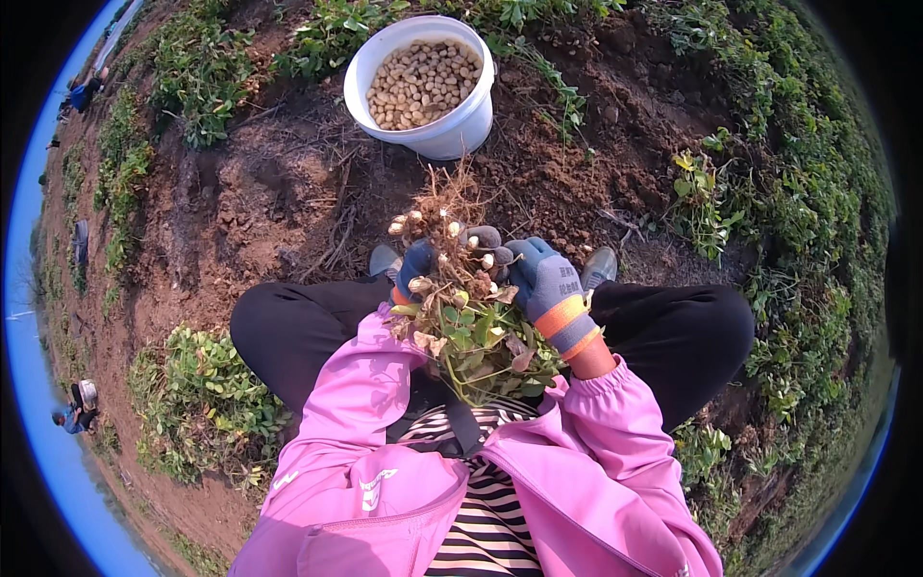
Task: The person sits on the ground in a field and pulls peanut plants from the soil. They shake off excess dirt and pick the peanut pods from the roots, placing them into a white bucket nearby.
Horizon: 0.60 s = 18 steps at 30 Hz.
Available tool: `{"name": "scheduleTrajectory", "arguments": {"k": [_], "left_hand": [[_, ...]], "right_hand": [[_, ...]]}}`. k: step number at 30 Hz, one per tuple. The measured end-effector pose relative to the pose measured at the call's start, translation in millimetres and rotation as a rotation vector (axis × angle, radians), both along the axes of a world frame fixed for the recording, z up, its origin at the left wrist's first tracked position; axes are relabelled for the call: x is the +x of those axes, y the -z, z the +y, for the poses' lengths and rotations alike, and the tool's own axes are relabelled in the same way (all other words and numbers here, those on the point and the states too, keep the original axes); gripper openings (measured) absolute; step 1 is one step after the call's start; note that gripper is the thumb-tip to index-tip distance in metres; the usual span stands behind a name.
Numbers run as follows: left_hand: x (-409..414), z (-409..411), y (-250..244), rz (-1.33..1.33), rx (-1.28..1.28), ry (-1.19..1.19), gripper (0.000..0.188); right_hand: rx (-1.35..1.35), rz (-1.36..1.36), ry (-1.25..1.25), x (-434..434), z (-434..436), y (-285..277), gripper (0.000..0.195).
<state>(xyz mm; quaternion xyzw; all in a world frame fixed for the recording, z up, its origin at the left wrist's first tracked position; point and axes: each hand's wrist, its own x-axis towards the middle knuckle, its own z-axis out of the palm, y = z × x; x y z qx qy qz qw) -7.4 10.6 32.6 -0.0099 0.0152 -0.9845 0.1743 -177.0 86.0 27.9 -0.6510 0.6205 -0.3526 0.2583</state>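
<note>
Over my lap is an uprooted peanut plant (472, 328), its leaves towards me and its tangled roots (454, 195) pointing away. My left hand (417, 263), in a blue-grey glove, grips it near the roots. Stems and leaves cover much of that hand, while its grey fingertips show on the plant's right side. Pale peanut pods (453, 229) hang among the roots and around those fingertips. My right hand (546, 278), gloved with orange bands at the cuff, has bent fingers right beside the pods. Whether a pod is pinched in them is hidden.
A white plastic bucket (461, 133) of picked peanuts (425, 83) stands on the soil beyond my feet. Leafy plants lie in a heap (209, 397) at my left and in a long row (807, 216) at right. Far left, a person (72, 418) is near a pale bucket (88, 393).
</note>
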Motion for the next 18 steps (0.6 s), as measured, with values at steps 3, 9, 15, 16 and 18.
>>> {"name": "scheduleTrajectory", "arguments": {"k": [3,9,15,16,18], "left_hand": [[1,5,8,-0.139,-0.226,-0.100,0.043],[1,4,7,-0.224,-0.253,-0.017,0.046],[14,5,43,-0.127,-0.396,-0.061,0.043],[16,-4,54,-0.027,-0.470,0.006,0.043],[22,-2,58,-0.075,-0.211,-0.006,0.048]], "right_hand": [[0.021,0.023,-0.012,3,0,3,0.017],[0.023,0.131,0.010,7,-4,8,0.013],[0.079,0.484,0.330,-21,-16,35,0.008],[0.098,0.234,0.341,-41,-19,49,0.008],[-0.007,-0.273,0.293,-48,-18,50,0.013]]}}
